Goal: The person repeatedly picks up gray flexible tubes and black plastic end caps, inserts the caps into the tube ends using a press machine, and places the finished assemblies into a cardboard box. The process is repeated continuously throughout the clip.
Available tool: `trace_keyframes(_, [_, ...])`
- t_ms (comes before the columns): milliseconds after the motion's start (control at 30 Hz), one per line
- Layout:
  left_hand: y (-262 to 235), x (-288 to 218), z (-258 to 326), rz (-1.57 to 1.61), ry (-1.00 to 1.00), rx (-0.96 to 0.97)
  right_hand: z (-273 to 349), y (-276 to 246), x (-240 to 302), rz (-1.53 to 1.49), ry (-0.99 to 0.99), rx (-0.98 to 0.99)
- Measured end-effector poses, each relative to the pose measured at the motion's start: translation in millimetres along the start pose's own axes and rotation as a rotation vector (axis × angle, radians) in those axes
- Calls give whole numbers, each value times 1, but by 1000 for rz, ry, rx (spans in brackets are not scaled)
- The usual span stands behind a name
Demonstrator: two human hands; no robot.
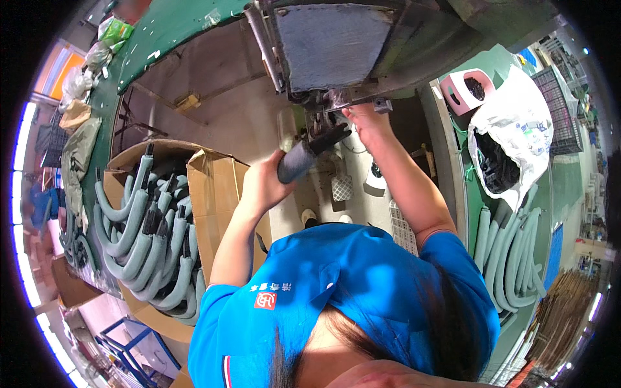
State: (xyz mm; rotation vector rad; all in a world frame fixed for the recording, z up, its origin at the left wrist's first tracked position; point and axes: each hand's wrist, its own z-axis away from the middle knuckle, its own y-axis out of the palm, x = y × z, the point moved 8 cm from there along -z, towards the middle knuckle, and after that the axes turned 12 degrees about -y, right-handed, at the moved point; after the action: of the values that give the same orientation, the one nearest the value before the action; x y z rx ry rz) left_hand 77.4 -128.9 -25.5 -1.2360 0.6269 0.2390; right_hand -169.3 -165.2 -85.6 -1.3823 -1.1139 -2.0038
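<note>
My left hand (266, 184) is wrapped round a grey foam-covered tube (297, 163). The tube slants up to the right, and its black end reaches the metal fittings under a machine (330, 52). My right hand (369, 123) is raised to the machine's lower edge, right of the tube's black end. Its fingers are bent in close to the small metal parts there; whatever they grip is hidden.
On my left, a cardboard box (217, 187) holds many bent grey foam-covered tubes (139, 249). More such tubes (511, 258) lie on the right-hand green table, below a white sack (527, 123) of black pieces. A pink container (460, 97) stands beside the sack.
</note>
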Motion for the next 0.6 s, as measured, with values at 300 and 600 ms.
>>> trace_keyframes(300, [-10, -13, -54, -36, 245, -231, -72, 48, -14, 270, -171, 263])
trace_keyframes(600, [-7, -16, -60, -23, 120, -81, -75, 54, -5, 363, -290, 316])
